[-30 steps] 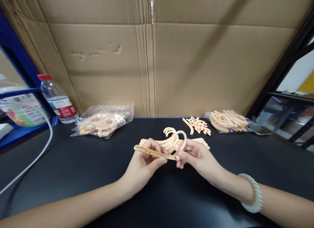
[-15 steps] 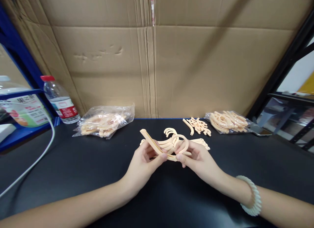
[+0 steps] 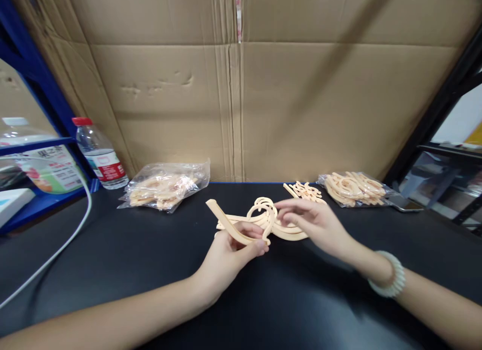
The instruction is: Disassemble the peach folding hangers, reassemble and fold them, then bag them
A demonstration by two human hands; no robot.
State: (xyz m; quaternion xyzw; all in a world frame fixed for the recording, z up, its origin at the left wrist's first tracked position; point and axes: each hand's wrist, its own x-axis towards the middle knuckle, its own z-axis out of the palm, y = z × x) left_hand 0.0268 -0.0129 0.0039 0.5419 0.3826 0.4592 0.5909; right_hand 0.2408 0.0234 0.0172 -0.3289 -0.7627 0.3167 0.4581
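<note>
Hanger (image 3: 227,223), cream and smooth, with a bowed, channelled arm and a round hook, sits tilted in front of the stack of hangers (image 3: 244,219). Its left hand (image 3: 228,257) keeper pinches it near the hook, thumb above and fingers beneath. Just over the stack's right side, the right hand (image 3: 320,222) is slack, fingers slightly bent and parted from the thumb; I cannot tell whether it touches the stack. A ribbed, pale bracelet (image 3: 389,274) rings that wrist. Slim, curved arms and overlapping hooks make up the stack, which lies on a smooth black table (image 3: 150,284). Behind it to the right are a jumble of small wavy pieces (image 3: 307,191) and a crinkled clear bag (image 3: 354,188) of pale parts. Behind it to the left lie another glossy bag (image 3: 165,187) and a red-capped plastic bottle (image 3: 103,156). Creased cardboard (image 3: 158,89) stands behind the stack.
</note>
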